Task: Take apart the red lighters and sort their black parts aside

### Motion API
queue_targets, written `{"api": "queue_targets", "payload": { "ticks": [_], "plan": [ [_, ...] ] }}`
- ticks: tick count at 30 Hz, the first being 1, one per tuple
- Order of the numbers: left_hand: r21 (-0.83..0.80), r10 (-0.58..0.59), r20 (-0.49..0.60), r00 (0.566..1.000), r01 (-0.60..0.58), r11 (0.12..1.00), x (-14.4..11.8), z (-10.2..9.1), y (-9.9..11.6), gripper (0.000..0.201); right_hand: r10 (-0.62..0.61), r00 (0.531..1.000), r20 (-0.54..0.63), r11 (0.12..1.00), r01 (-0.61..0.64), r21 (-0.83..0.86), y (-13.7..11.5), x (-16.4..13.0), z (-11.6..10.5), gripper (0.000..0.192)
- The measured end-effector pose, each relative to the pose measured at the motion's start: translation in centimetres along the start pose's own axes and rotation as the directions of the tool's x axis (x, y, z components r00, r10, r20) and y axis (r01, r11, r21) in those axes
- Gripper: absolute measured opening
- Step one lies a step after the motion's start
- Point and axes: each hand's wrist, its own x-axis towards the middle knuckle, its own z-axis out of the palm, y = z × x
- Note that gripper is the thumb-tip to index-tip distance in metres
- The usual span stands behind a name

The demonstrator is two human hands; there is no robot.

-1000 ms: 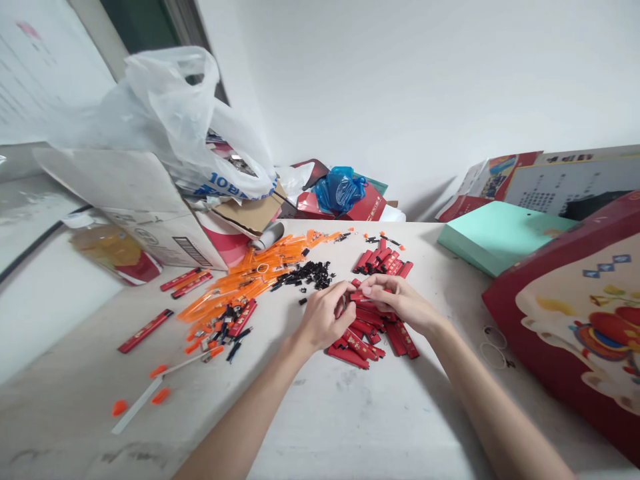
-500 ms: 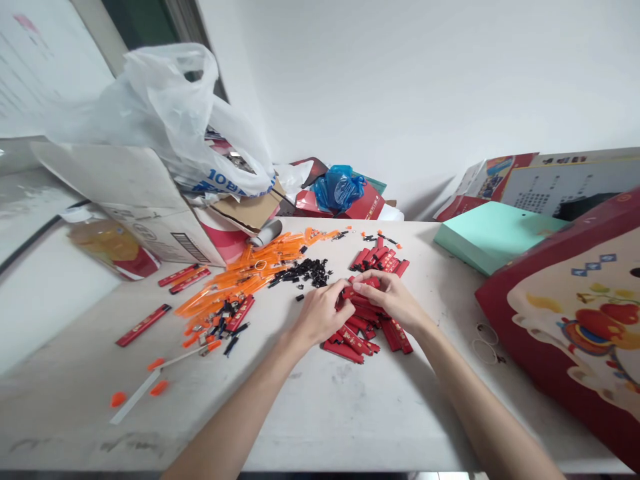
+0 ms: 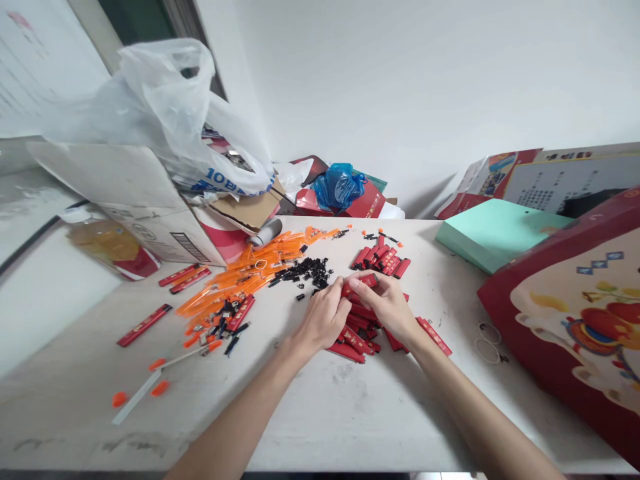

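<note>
Under the two hands much of the pile of red sticks is covered, so how many lie there cannot be counted. The print on the sticks is too small to read. Left hand and right hand meet over the pile, fingers curled and pinched together on one red stick, which lies across between their fingertips, just above the heap. A second bunch of red sticks lies farther back on the surface, apart from the hands. Left of them are small black parts and a spread of orange pieces. Behind those, a cardboard box holds a white plastic bag; what is in the bag is hard to make out. At the right edge a red box is cut off.
</note>
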Motion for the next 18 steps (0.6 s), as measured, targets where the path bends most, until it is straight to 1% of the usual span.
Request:
{"api": "queue_targets", "payload": {
  "ticks": [4, 7, 9, 12, 15, 18],
  "plan": [
    [-0.048, 0.012, 0.02, 1.0, -0.011, 0.999, -0.06, -0.13, 0.6, 0.04, -0.082, 0.996, -0.034, 0.993, 0.079, -0.092, 0.21, -0.12, 0.37, 0.036],
    [-0.041, 0.031, 0.063, 0.998, -0.029, 0.999, -0.16, -0.28, 0.98, 0.046, -0.072, 0.996, -0.053, 0.993, 0.067, -0.099, 0.52, -0.15, 0.39, 0.039],
    [-0.029, 0.015, 0.079, 0.997, -0.012, 0.999, -0.22, -0.3, 1.1, 0.048, -0.061, 0.997, -0.054, 0.992, 0.055, -0.11, 0.61, -0.19, 0.41, 0.041],
    [-0.043, -0.018, 0.065, 0.998, 0.021, 0.999, -0.25, -0.14, 1.07, 0.044, -0.083, 0.996, -0.021, 0.986, 0.079, -0.147, 0.45, -0.31, 0.59, 0.037],
    [-0.106, 0.012, 0.032, 0.999, -0.008, 0.994, -0.25, 0.05, 0.94, 0.045, -0.118, 0.993, 0.003, 0.983, 0.117, -0.144, 0.2, -0.45, 0.79, 0.034],
    [-0.16, 0.043, 0.013, 0.999, -0.041, 0.986, -0.19, 0.04, 0.85, 0.044, -0.106, 0.993, 0.05, 0.989, 0.111, -0.099, 0.16, -0.47, 0.76, 0.029]
  ]
}}
